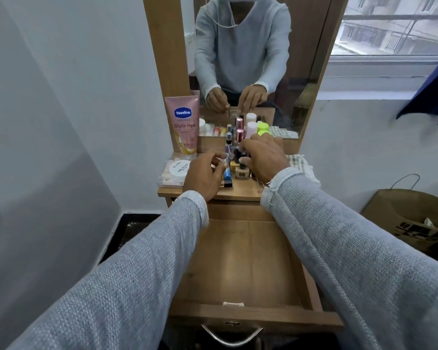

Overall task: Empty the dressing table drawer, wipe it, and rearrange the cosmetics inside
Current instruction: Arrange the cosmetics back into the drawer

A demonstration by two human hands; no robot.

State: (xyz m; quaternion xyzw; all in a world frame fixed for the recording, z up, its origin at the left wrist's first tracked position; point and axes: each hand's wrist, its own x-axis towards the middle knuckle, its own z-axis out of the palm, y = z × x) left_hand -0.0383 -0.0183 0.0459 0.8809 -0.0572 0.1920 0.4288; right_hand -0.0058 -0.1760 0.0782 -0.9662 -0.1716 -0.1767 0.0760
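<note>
The wooden drawer (243,261) is pulled out below me and its floor is bare. Above it, the dressing table top (240,192) holds a cluster of small cosmetics: a beige foundation bottle (240,173), a blue stick (227,175) and several dark-capped bottles. My left hand (205,173) reaches into the cluster, its fingertips closed on a small pale tube (225,155). My right hand (263,157) covers the bottles from the right, thumb and fingers around a black-capped bottle (242,160). The hands hide much of the cluster.
A pink Vaseline tube (185,122) stands at the back left, with a white jar (179,170) on a clear box in front of it. A checked cloth (300,162) lies at the right edge. The mirror (238,59) rises behind. A paper bag (412,218) stands on the floor to the right.
</note>
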